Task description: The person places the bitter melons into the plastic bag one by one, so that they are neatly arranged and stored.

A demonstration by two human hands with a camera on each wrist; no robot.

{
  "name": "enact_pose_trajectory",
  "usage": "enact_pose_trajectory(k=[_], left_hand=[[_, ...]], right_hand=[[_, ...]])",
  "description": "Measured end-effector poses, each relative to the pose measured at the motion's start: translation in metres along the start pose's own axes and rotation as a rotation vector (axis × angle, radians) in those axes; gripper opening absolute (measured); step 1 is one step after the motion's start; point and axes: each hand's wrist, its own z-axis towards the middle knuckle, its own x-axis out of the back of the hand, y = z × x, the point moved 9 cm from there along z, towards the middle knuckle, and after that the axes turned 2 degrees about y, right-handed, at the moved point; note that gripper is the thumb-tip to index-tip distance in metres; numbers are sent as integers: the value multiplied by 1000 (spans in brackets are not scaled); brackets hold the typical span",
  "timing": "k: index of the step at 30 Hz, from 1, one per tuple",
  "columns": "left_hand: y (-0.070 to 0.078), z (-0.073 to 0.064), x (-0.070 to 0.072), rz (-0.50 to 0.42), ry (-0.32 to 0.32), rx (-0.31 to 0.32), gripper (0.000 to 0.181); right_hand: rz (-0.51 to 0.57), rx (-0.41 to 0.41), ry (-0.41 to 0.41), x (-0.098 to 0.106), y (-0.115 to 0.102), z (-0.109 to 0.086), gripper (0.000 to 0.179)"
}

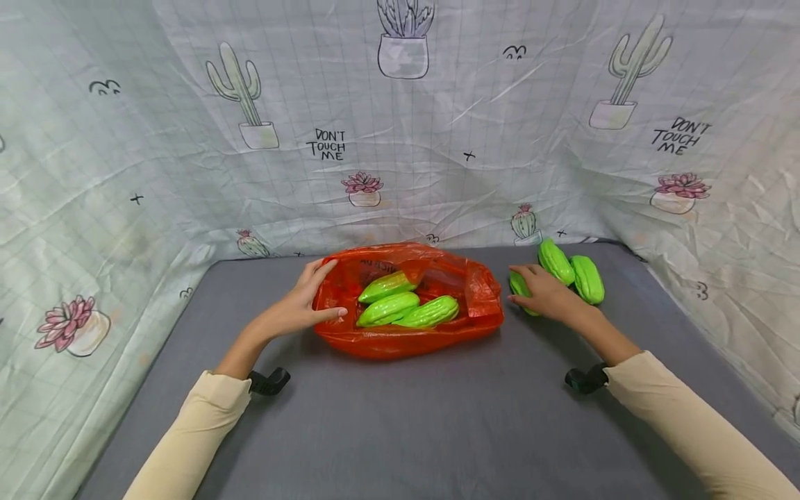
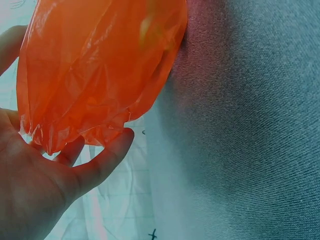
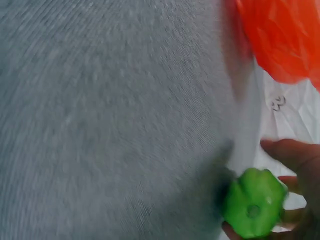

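Gripping on one side, steadying on the other

Holds a ribbed green gourd (image 3: 252, 205) with the right hand (image 1: 545, 292), grip closed round it from above, fingers curled about its far side; shows the thumb tip standing slightly off it in the right wrist view. Cannot tell how firm a squeeze. Comes over the top, presumably to leave both flanks within the clasp.

Rests the left hand (image 1: 303, 305) at the left end of an orange-red bag (image 1: 406, 345), relaxed rather than clenched, thumb straight over the near part of the mouth, fingers spread toward the back. Seems meant to spread the mouth and stop the thin plastic from sagging or sliding.

Contains, in that bag, three more gourds (image 1: 387, 310), lying close together toward the near wall, probably settled there by the soft floor of the plastic. Leaves the held gourd outside, just beyond the bag's right end.

Lines up two loose gourds (image 1: 587, 280) side by side beyond the right hand on the grey tabletop (image 1: 431, 423), likely grouped for easy reach. Ends at a cactus-print backdrop (image 1: 469, 104) behind and along both sides, perhaps hung to screen off the surroundings
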Motion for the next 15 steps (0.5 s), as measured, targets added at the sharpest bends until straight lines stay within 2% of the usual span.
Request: enact_pose_trajectory(k=[4, 8, 15], left_hand=[[2, 2, 0, -7, 8, -17, 98], [1, 1, -2, -12, 2, -7, 97], [-2, -1, -4, -39, 10, 13, 96]], right_hand=[[0, -49, 51, -7, 3, 1, 69], [25, -109, 71, -13, 7, 0, 71], [-21, -44, 131, -9, 1, 2, 59]])
